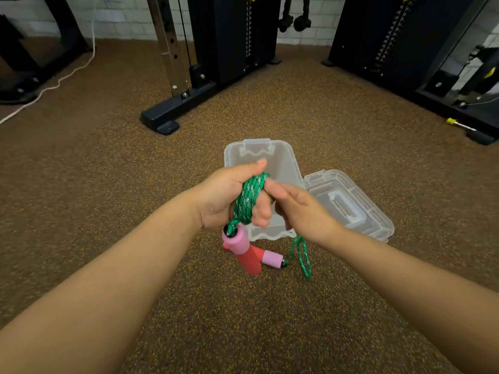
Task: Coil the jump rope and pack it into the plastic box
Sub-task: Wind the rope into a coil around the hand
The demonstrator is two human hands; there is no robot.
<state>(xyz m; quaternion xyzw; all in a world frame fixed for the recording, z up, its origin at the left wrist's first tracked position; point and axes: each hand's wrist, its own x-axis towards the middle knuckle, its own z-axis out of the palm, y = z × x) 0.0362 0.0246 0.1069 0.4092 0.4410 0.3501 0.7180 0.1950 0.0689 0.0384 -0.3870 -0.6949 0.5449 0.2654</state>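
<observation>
The left hand (229,197) is held above the floor (108,211), with its fingers curled and the green jump rope (248,197) wound around them in several turns. The coil runs from near the thumb down toward the wrist side, so its long axis lies roughly from far to near. Below this hand one pink and red handle (240,247) hangs from the coil, and a second handle (271,258) lies just behind it, pointing to the right.

The right hand (299,209) is just beside the coil, its fingers loosely bent and touching the top turns. I cannot tell if it pinches a strand, because the hand is blurred. Under its wrist a short loose loop of rope (302,255) hangs down, so I judge that the coiling is nearly finished but not complete.

The plastic box (259,157) stands open directly behind both hands, close to them, and the hands partly cover its near edge. Its lid (351,203) lies to the right, beyond the right hand. The left hand, which carries the coil, is the nearer one to the box opening; the packing move would go forward and slightly down.

No brand, label or writing can be read on the box, rope or handles.
</observation>
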